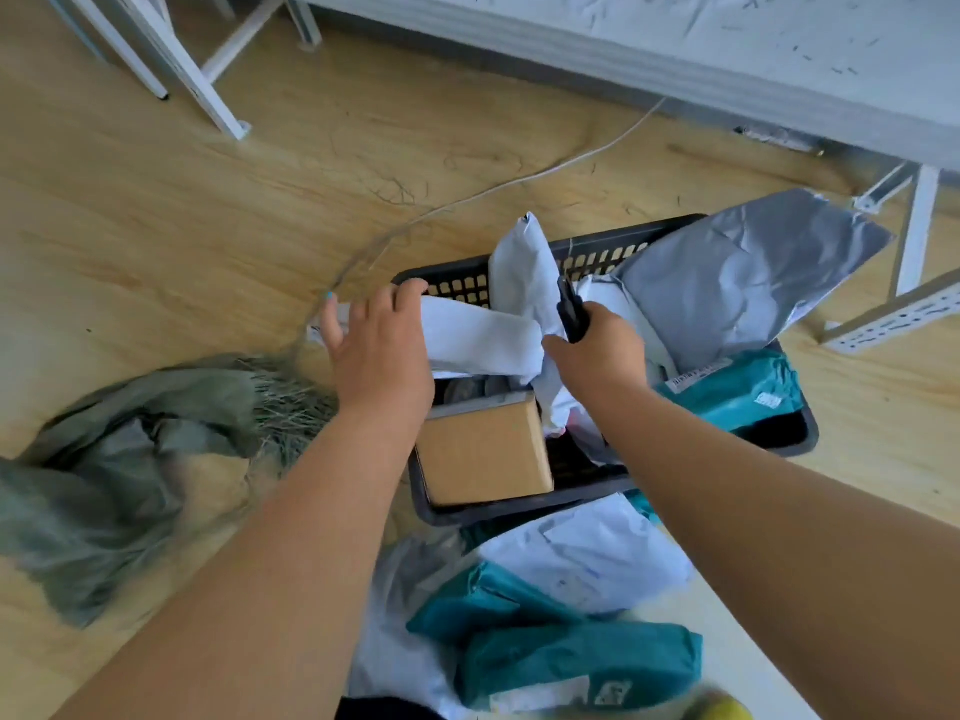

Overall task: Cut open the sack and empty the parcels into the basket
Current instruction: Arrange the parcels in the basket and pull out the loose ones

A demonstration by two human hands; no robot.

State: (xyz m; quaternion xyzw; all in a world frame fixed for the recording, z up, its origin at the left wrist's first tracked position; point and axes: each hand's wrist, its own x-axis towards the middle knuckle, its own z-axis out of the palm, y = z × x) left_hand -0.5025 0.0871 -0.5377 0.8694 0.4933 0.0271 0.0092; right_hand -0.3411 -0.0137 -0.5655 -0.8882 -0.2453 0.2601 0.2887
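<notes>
A dark plastic basket (452,283) sits on the wooden floor, filled with parcels: a brown cardboard box (483,452), a large grey mailer (737,278), a teal mailer (737,392) and white mailers. My left hand (376,345) grips a white mailer (483,340) over the basket's left rim. My right hand (602,345) is closed around a black cutter (570,309), its tip pointing up beside an upright white mailer (519,267). The emptied grey-green sack (119,459) lies crumpled on the floor to the left, with frayed threads along its cut edge.
Several teal parcels (566,652) and white parcels (592,558) lie on the floor in front of the basket. A white table (779,59) spans the far side, its metal legs (919,226) right of the basket. A white cable (519,184) runs across the floor.
</notes>
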